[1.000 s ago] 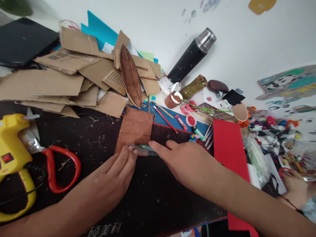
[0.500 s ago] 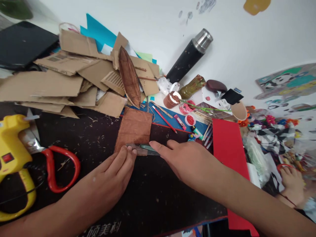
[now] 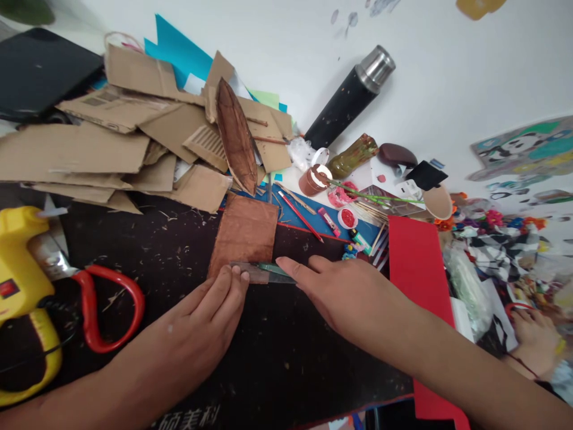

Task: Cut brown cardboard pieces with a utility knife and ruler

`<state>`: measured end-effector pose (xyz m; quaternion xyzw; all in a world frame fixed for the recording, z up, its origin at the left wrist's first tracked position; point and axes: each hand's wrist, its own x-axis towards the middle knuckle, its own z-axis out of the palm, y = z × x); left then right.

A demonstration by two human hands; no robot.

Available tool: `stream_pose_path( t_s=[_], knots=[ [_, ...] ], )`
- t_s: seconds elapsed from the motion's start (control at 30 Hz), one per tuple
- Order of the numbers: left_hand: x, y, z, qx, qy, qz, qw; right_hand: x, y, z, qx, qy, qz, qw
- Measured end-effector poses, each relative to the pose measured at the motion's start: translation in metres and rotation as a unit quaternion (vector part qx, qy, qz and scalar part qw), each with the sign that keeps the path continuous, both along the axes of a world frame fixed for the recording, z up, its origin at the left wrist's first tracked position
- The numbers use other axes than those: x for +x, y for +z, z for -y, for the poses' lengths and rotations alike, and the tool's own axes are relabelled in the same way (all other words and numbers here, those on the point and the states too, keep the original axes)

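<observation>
A square of brown painted cardboard [image 3: 245, 233] lies flat on the black mat [image 3: 179, 251]. Along its near edge lies a clear ruler [image 3: 259, 272]. My left hand [image 3: 210, 313] lies flat, its fingertips pressing the ruler's left part against the cardboard's lower edge. My right hand [image 3: 344, 292] reaches in from the right with fingers stretched out, the forefinger tip resting on the ruler's right end. Neither hand grips anything.
A yellow glue gun [image 3: 22, 286] and red-handled scissors [image 3: 107, 304] lie at left. Cardboard scraps [image 3: 116, 143] and a brown boat-shaped piece [image 3: 236, 137] pile behind. A black flask [image 3: 349, 98], paint pots, a red pencil [image 3: 299, 216] and a red sheet [image 3: 416, 269] sit at right. Another person's hand [image 3: 535, 340] shows at far right.
My right forefinger has slid slightly to the right along the ruler. The left hand stays put. The other person's hand at far right has shifted a little.
</observation>
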<state>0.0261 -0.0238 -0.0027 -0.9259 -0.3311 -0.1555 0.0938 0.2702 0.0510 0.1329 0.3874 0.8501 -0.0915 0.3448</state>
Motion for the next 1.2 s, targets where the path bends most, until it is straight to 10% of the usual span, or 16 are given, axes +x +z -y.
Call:
stream_pose_path(
  t_s=[1.2],
  knots=[
    [0.004,0.003,-0.005,-0.011,0.009,-0.006,1.0,0.013,-0.009,0.008,0.007,-0.025,-0.058,0.998]
  ],
)
